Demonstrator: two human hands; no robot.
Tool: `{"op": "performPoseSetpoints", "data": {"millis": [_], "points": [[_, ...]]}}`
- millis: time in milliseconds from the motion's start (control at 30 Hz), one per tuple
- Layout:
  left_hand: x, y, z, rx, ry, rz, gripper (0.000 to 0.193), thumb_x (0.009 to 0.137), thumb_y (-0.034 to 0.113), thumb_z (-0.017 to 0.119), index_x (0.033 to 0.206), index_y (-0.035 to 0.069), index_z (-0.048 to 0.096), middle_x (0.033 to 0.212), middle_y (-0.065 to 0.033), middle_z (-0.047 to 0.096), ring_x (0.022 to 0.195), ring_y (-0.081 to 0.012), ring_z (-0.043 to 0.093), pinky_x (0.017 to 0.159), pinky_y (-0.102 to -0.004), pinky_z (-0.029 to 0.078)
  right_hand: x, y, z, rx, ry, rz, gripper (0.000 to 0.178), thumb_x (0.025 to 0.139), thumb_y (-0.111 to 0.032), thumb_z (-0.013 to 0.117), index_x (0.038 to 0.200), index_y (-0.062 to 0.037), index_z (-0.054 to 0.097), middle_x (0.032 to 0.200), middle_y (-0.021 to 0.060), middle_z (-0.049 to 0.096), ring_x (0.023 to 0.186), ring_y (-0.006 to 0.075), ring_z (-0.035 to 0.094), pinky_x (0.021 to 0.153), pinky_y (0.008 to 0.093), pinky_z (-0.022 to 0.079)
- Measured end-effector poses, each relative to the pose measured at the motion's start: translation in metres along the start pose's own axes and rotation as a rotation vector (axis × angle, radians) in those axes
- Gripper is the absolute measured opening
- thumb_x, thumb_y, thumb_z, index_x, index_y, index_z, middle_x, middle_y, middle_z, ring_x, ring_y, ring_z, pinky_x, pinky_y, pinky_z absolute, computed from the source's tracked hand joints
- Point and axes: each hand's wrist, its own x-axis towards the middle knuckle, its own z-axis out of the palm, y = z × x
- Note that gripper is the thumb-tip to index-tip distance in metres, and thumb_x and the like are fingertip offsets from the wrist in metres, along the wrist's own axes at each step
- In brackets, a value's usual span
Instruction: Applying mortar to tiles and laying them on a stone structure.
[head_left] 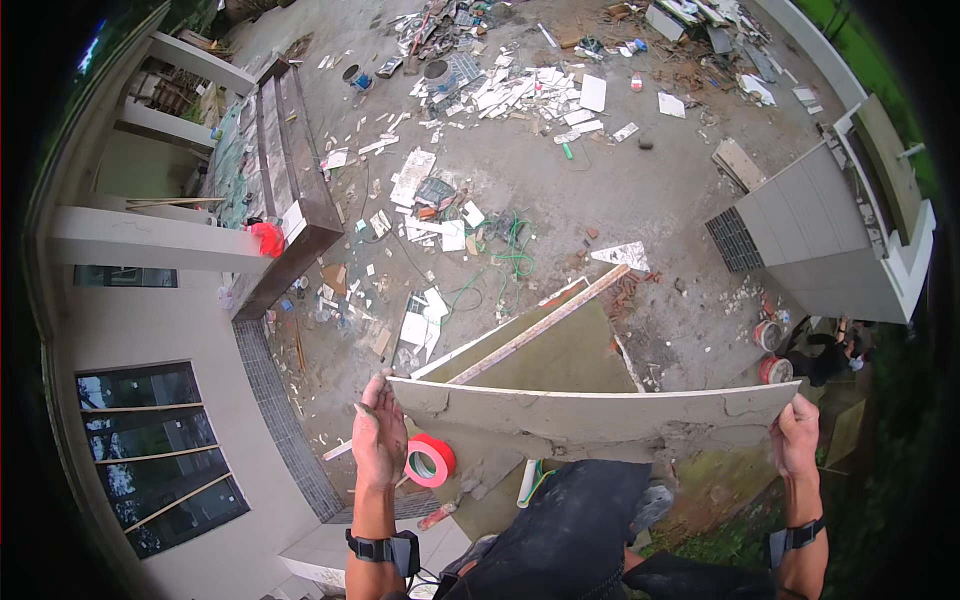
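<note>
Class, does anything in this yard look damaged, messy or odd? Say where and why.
Yes. Broken white pieces lie scattered across the ground ahead, like debris. Nearer, the slab held between the left hand and right hand has a patchy, uneven grey coating.

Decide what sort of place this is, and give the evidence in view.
Probably an outdoor building or renovation site: broken white pieces lie strewn across the ground, wooden strips cross a window, and the left hand and right hand hold a grey-smeared panel.
</note>
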Motion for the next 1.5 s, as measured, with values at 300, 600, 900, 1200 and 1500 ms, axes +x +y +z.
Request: {"op": "performPoseSetpoints", "data": {"millis": [300, 600, 900, 1200, 1500], "points": [[-0.012, 0.032, 0.028, -0.135, -0.272, 0.074, 0.087, 0.102, 0.061, 0.053, 0.155, -0.007, 0.038, 0.156, -0.0210, 0.044, 0.150, -0.0312, 0.034, 0.127, -0.0438, 0.021, -0.116, -0.078, -0.013, -0.108, 0.199, -0.168, 0.033, 0.106, -0.026, 0.065, 0.116, 0.0050, 0.066, 0.099, 0.0041, 0.070, 0.089, 0.0130, 0.064, 0.083, 0.0314, 0.050], [-0.045, 0.073, 0.033, -0.193, -0.370, 0.170, 0.087, 0.102, 0.062, 0.053, 0.156, -0.005, 0.039, 0.156, -0.0195, 0.044, 0.148, -0.0321, 0.037, 0.125, -0.0458, 0.023, -0.216, -0.094, -0.029, -0.165, 0.348, -0.273, 0.024, 0.106, -0.025, 0.064, 0.112, -0.0022, 0.058, 0.098, 0.0005, 0.060, 0.092, 0.0100, 0.058, 0.084, 0.0289, 0.046], [-0.069, 0.103, 0.016, -0.232, -0.507, 0.121, 0.085, 0.103, 0.061, 0.052, 0.157, -0.004, 0.040, 0.161, -0.0166, 0.041, 0.148, -0.0325, 0.038, 0.124, -0.0471, 0.024, -0.242, -0.121, -0.008, -0.151, 0.342, -0.220, 0.035, 0.108, -0.023, 0.059, 0.129, 0.0051, 0.056, 0.115, 0.0079, 0.065, 0.106, 0.0141, 0.063, 0.096, 0.0312, 0.049], [-0.040, 0.135, 0.033, -0.577, -0.594, -0.047, 0.105, 0.100, 0.069, 0.049, 0.151, -0.021, 0.031, 0.148, -0.0394, 0.047, 0.137, -0.0453, 0.052, 0.116, -0.0533, 0.042, -0.241, -0.146, 0.034, 0.079, 0.376, -0.021, 0.036, 0.107, -0.014, 0.056, 0.131, 0.0135, 0.060, 0.117, 0.0173, 0.073, 0.102, 0.0228, 0.073, 0.091, 0.0354, 0.059], [-0.066, 0.147, 0.048, -1.169, -1.136, 0.080, 0.112, 0.095, 0.074, 0.053, 0.168, 0.005, 0.004, 0.173, -0.0236, 0.009, 0.158, -0.0452, 0.017, 0.127, -0.0650, 0.014, -0.239, -0.108, 0.080, 0.463, 0.256, 0.057, 0.036, 0.110, -0.010, 0.050, 0.141, 0.0066, 0.057, 0.126, 0.0134, 0.071, 0.112, 0.0212, 0.070, 0.098, 0.0362, 0.057]]}}
